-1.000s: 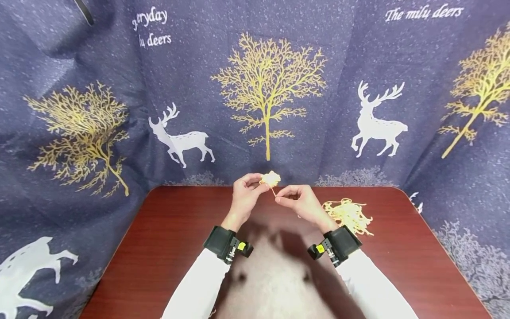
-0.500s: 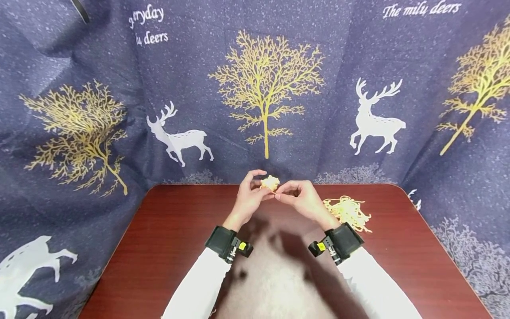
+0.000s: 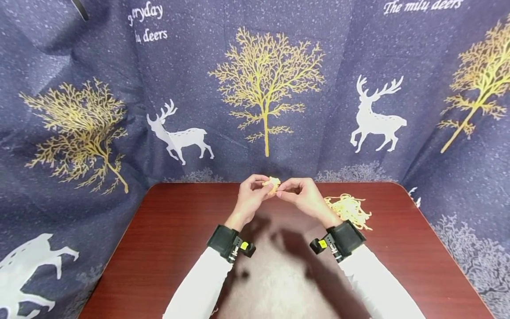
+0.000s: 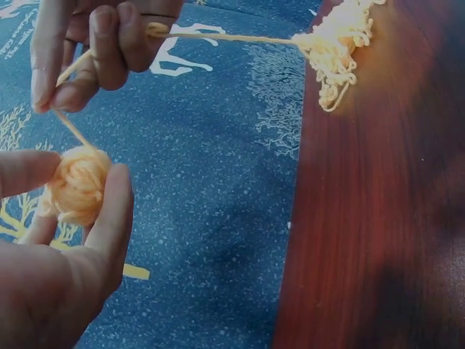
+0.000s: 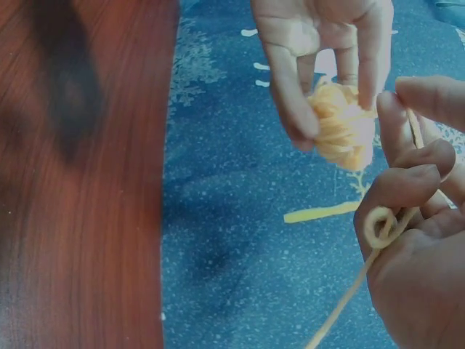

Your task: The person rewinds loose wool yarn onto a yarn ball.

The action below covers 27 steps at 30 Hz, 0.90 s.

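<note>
A small ball of pale yellow yarn (image 4: 77, 185) is gripped between the thumb and fingers of my left hand (image 4: 62, 276), above the far part of the table. Close on its right, my right hand (image 3: 300, 195) pinches the yarn strand (image 5: 415, 131) between thumb and forefinger. The strand runs from the ball through the right hand's curled fingers, with a small loop (image 5: 379, 227) showing at the palm in the right wrist view. From there it stretches to a loose heap of the same yarn (image 3: 349, 211) on the table, right of the right hand.
The red-brown wooden table (image 3: 179, 239) has a greyish patch (image 3: 275, 266) at its near middle. Behind it hangs a dark blue cloth (image 3: 326, 66) with printed trees and white deer. Each wrist wears a black strap (image 3: 224, 241) with a camera.
The right hand stays beside the ball while the strand between them shortens out of view. The ball has turned in the left fingers, which have closed nearer round it.
</note>
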Each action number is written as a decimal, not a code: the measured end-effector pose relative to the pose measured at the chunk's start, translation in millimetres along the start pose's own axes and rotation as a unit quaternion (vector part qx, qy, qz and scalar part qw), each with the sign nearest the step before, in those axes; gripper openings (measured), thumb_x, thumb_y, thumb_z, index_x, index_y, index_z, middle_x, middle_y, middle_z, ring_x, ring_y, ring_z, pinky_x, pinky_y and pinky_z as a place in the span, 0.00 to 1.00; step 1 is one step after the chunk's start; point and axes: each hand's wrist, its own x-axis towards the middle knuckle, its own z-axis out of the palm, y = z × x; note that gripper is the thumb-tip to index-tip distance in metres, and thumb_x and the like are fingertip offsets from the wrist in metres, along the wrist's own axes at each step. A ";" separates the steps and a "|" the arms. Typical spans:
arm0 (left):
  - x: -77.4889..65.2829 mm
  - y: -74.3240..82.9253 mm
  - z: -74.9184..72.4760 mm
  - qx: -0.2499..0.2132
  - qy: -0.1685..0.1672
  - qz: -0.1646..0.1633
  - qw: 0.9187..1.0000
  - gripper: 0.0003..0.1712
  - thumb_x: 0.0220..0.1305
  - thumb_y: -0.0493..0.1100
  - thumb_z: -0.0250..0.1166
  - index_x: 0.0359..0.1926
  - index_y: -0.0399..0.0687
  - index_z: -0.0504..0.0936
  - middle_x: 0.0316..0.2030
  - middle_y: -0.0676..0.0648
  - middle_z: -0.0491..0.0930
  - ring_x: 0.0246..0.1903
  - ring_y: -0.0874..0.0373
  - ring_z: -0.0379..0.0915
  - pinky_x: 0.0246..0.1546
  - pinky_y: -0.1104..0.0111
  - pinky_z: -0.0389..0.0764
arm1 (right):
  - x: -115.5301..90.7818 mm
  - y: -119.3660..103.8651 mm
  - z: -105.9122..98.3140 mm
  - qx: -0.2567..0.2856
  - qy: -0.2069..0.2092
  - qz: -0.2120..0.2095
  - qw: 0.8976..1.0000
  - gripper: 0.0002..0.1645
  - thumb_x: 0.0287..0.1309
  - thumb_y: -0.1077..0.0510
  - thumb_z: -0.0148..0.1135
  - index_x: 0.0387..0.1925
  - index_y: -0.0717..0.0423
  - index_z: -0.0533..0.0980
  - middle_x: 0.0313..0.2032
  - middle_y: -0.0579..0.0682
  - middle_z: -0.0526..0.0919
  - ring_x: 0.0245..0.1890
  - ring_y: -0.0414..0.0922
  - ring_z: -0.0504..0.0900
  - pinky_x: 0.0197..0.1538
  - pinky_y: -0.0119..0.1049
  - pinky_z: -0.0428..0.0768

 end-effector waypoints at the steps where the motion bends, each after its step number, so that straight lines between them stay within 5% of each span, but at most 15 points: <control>1: -0.3 -0.9 0.1 -0.002 0.003 -0.003 1.000 0.16 0.63 0.26 0.66 0.51 0.27 0.76 0.36 0.44 0.78 0.35 0.59 0.82 0.48 0.54 0.86 | 0.1 -0.2 -0.1 0.002 -0.001 0.000 1.000 0.08 0.57 0.63 0.73 0.38 0.63 0.85 0.34 0.53 0.88 0.31 0.54 0.85 0.32 0.30 0.81; 4: -1.6 -3.7 -0.7 0.001 0.007 -0.010 1.000 0.20 0.62 0.26 0.67 0.54 0.26 0.75 0.36 0.44 0.77 0.34 0.60 0.82 0.46 0.57 0.87 | 0.3 0.5 -0.7 0.006 -0.002 -0.002 1.000 0.08 0.57 0.64 0.73 0.38 0.63 0.85 0.34 0.53 0.89 0.32 0.58 0.85 0.33 0.30 0.82; 8: -3.0 -5.6 -3.3 0.033 -0.004 -0.020 0.999 0.21 0.62 0.28 0.68 0.56 0.26 0.78 0.38 0.43 0.80 0.36 0.59 0.82 0.43 0.64 0.87 | 1.2 1.6 -2.2 0.000 0.005 -0.003 1.000 0.08 0.56 0.64 0.73 0.38 0.62 0.86 0.34 0.53 0.89 0.29 0.47 0.85 0.32 0.30 0.81; 19: -10.6 -2.4 -10.6 0.100 -0.107 -0.029 0.989 0.18 0.60 0.30 0.69 0.52 0.27 0.82 0.44 0.37 0.85 0.39 0.57 0.83 0.44 0.65 0.86 | 6.8 0.0 -10.1 0.025 0.025 0.020 0.999 0.08 0.56 0.65 0.73 0.39 0.62 0.85 0.34 0.55 0.88 0.27 0.44 0.83 0.33 0.34 0.83; 27: -14.1 1.8 -12.5 0.048 -0.190 -0.037 0.980 0.19 0.58 0.25 0.66 0.51 0.20 0.78 0.40 0.41 0.86 0.38 0.57 0.83 0.43 0.64 0.87 | 10.0 0.5 -13.3 0.046 0.028 0.031 0.998 0.09 0.57 0.64 0.73 0.40 0.62 0.85 0.34 0.53 0.88 0.30 0.44 0.83 0.31 0.30 0.79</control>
